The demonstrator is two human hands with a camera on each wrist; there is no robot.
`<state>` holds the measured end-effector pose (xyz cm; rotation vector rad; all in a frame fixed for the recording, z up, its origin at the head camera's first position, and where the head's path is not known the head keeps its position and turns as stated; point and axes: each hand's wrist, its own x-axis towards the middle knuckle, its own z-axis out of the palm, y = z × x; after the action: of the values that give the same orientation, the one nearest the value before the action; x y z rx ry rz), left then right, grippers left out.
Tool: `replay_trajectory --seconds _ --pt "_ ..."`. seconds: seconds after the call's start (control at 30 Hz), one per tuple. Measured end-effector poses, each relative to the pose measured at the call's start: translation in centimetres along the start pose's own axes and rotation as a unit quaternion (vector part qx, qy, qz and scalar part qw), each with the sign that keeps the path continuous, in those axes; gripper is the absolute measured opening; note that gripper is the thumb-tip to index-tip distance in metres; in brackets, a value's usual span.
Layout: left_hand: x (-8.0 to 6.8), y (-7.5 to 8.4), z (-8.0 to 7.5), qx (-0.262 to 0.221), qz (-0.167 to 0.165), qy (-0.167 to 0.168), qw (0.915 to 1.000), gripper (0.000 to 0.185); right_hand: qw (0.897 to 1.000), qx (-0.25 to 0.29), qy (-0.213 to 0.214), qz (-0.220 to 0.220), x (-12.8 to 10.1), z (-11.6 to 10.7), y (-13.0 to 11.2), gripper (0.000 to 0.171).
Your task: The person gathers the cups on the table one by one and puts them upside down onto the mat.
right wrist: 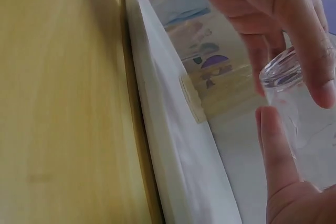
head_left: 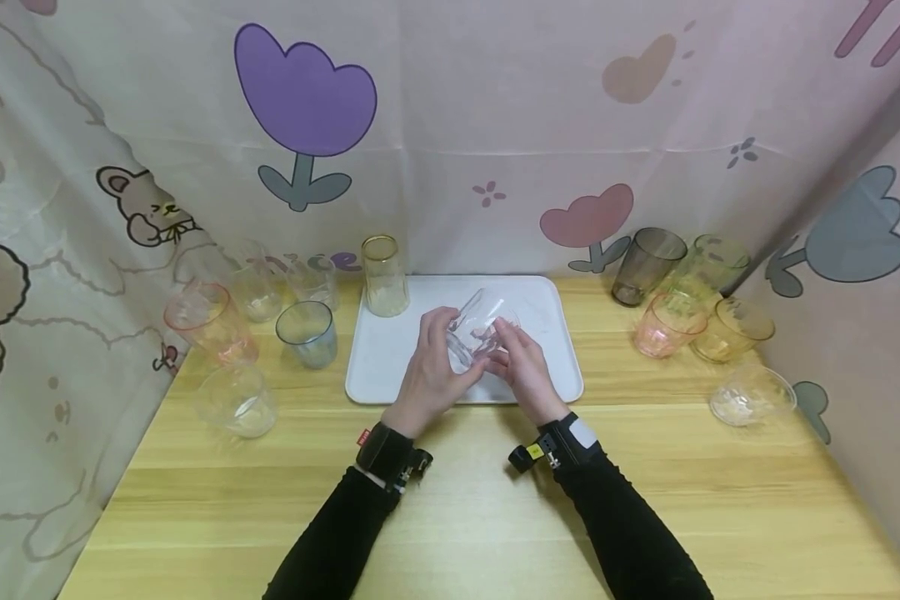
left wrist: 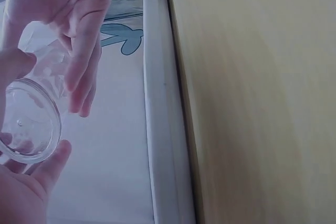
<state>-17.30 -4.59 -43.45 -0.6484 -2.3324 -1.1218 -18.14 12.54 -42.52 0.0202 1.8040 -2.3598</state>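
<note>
Both hands hold a clear drinking glass point(head_left: 483, 321), tilted on its side above a white tray point(head_left: 375, 367). The left hand point(head_left: 435, 367) grips it around its thick base point(left wrist: 31, 121), with fingers on the far side and thumb on the near side. At the other end, the right hand point(head_left: 525, 367) holds the glass by its wall. In the right wrist view the right hand's finger point(right wrist: 278, 150) lies along the glass. A tall amber-tinted glass point(head_left: 385, 279) stands upright on the tray's back left corner.
Left of the tray stand several glasses, among them a blue-grey one point(head_left: 307, 333), a pink one point(head_left: 213, 325) and a clear one point(head_left: 240, 404). To the right are a dark grey glass point(head_left: 645, 267), a pink one point(head_left: 667, 325), an amber one point(head_left: 733, 329) and a clear bowl-shaped one point(head_left: 750, 396). A printed curtain point(head_left: 450, 108) hangs behind.
</note>
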Motion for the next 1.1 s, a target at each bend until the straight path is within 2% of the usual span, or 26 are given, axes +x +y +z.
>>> replay_trajectory --seconds 0.17,0.37,0.57,0.73,0.83,1.0,1.07,1.1 --pt "0.2 0.0 -0.3 -0.010 0.025 0.016 0.9995 0.078 1.000 -0.010 -0.021 -0.001 0.1 -0.3 -0.3 0.067" --pt "0.6 -0.2 -1.1 -0.005 0.048 0.046 0.9978 0.075 0.998 -0.038 -0.042 -0.023 0.4 -1.5 -1.1 0.069" --pt "1.0 -1.0 -2.5 0.006 0.051 0.086 0.9950 0.074 0.991 -0.119 0.000 -0.064 0.9 -3.2 -2.2 0.067" --pt "1.2 -1.7 -3.8 0.015 0.029 0.105 0.9940 0.073 0.974 -0.216 0.029 -0.058 1.1 -5.4 -3.2 0.060" --pt "1.3 -2.2 -4.6 0.013 0.016 0.118 0.9927 0.073 0.952 -0.301 0.036 -0.042 1.0 -7.0 -4.0 0.063" --pt "1.4 -2.8 -5.6 0.011 -0.005 0.146 0.9892 0.071 0.891 -0.448 0.064 -0.047 0.6 -9.0 -4.8 0.070" --pt "1.4 -3.0 -5.8 0.013 -0.012 0.156 0.9877 0.071 0.871 -0.483 0.075 -0.047 0.5 -9.6 -5.0 0.071" --pt "1.4 -3.0 -5.9 0.015 -0.015 0.159 0.9871 0.072 0.865 -0.495 0.077 -0.044 0.5 -9.9 -5.0 0.071"
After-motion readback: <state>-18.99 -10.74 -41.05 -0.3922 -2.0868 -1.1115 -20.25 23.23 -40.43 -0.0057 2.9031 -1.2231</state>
